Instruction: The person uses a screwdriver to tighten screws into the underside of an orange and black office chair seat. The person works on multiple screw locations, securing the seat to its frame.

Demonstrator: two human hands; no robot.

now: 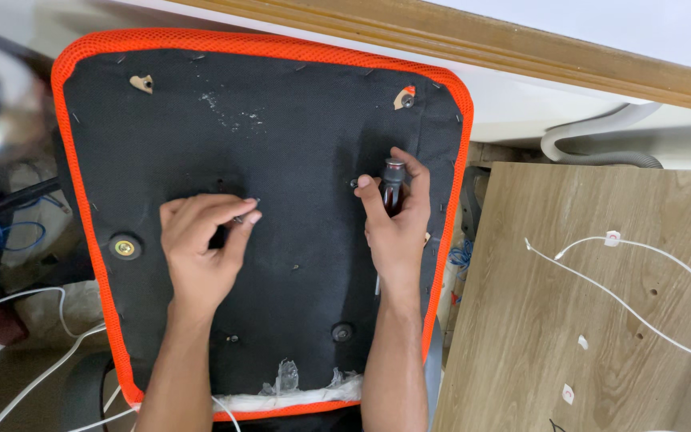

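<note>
Seat underside (281,144): black fabric, broad bare area across its upper middle, passable. Obstructions: left hand (201,248) at centre, right hand (397,228) with screwdriver (392,188) toward its right edge; wooden board (585,304) just right of it; white cables (41,352) at its lower left.

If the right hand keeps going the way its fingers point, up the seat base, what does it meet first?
The right hand, holding a screwdriver, points toward the seat's far edge. Probably first in line is the bolt hole near the far right corner, then the orange rim. Depth is unclear.
</note>
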